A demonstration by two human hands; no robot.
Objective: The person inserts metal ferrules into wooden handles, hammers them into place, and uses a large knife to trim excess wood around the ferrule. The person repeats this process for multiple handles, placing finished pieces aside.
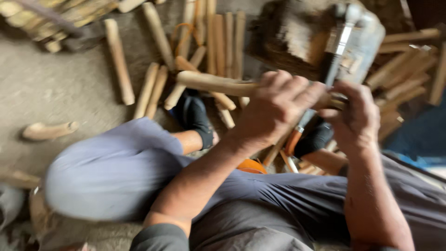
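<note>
Seated worker, head view. The left hand is closed around a wooden stick, holding it level over the knees; the right hand grips its far end beside a metal tool. Spare sticks lie on the floor.

Wooden stick, gripped in the left hand: pale bare wood, matt, smooth-looking. Tool at 1 o'clock above the right hand: grey metal, dull sheen. Loose sticks at 12 o'clock: the same matt wood. Floor at 10 o'clock: rough, dusty, matt. Trousers: soft matt cloth.
</note>
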